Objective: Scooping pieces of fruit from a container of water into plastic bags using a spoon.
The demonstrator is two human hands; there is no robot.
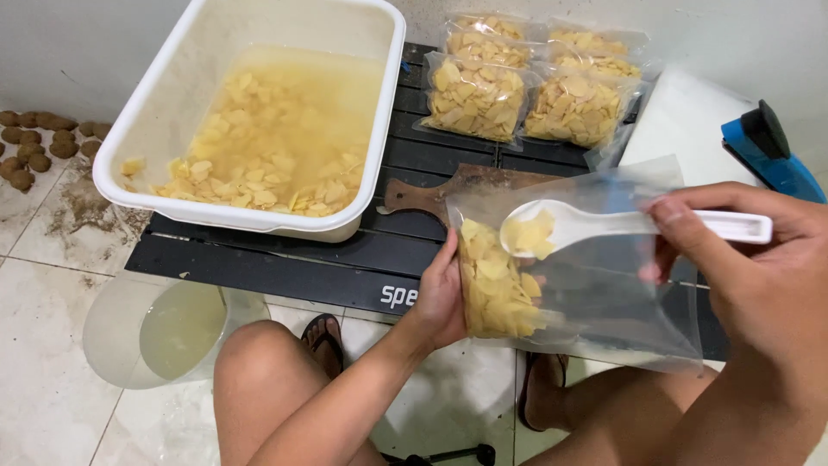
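Right hand [759, 259] clenches the handle of a white spoon [604, 226], thumb on top, fingers wrapped under. Spoon bowl carries a few pale yellow slices and sits inside the mouth of a clear bag [586, 293]. Left hand [440, 298] grasps the bag's lower left side from beneath, palm against the plastic. Bag hangs in front of the knees, just off the bench [285, 267] edge, tilted, its left end packed with slices [496, 289], the rest clear.

Bench is a low black slatted one on a tiled floor [43, 345]. On its left, a white tub [250, 121] with cloudy water and more slices piled at its near end. A brown board [431, 194] lies between tub and bag, partly hidden behind the bag. At the back, four filled bags [535, 82] lie touching in a cluster. A blue tool [768, 147] sits far right on a white surface. A clear bucket [164, 332] with water stands on the floor below the tub. Small brown round things [34, 142] lie on the floor far left. Sandalled feet rest under the bench edge.
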